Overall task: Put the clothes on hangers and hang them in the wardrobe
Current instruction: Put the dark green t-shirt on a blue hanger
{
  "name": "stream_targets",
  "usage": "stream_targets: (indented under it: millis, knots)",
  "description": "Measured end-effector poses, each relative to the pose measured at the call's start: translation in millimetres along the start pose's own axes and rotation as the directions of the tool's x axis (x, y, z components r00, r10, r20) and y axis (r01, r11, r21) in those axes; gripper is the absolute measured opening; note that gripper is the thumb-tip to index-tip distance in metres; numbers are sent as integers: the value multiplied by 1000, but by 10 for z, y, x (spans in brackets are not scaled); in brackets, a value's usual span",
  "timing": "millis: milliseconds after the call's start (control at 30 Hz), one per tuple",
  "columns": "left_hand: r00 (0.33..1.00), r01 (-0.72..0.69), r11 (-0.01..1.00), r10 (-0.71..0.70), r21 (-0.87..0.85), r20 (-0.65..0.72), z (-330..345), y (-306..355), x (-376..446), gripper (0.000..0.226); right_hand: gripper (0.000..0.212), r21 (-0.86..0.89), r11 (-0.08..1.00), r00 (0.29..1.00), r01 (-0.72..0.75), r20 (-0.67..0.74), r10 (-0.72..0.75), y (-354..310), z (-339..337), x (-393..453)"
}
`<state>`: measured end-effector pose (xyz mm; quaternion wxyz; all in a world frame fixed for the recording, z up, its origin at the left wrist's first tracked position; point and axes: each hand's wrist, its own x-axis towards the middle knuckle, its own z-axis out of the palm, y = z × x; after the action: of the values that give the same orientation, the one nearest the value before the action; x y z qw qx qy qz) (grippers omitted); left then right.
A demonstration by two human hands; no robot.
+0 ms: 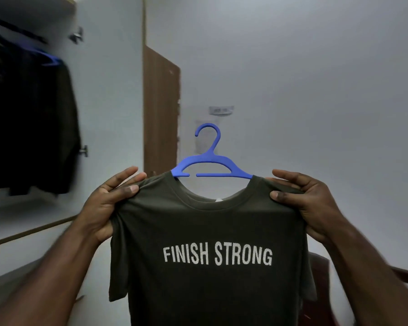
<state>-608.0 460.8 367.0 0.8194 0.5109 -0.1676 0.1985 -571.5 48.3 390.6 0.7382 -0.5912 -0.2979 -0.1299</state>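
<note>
A T-shirt (210,250) hangs on a hanger (211,167) at centre, with the left hand (108,201) pinching its left shoulder and the right hand (302,203) its right. The wardrobe (33,114) stands at far left with clothes (26,123) hanging inside, and its door (160,109) stands behind the hanger, toward the left.

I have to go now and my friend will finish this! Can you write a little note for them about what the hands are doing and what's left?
Left hand: fingers pinch the T-shirt's left shoulder.
Right hand: fingers pinch its right shoulder.
The shirt, printed FINISH STRONG, is held up in the air on the blue hanger, hook sticking out above the collar.
The wardrobe stands open at the left, with dark clothes already hanging on its rail.
Done: shirt is on the hanger.
Left: hook it onto the rail.
</note>
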Motion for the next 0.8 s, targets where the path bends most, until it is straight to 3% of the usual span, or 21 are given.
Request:
stream_targets:
  millis: [133,367,800]
  knots:
    - [987,-69,995,78,69,-137,-264,484,-534,41,50,87,996,992,-20,128,9,94,466,60]
    - [950,-119,977,165,179,-264,-653,1283,-1336,41,49,181,982,954,-57,300,0,182,1313,51]
    - [865,-224,911,349,346,-362,-1700,2441,-2007,41,54,317,942,872,-113,486,-59,199,3083,229]
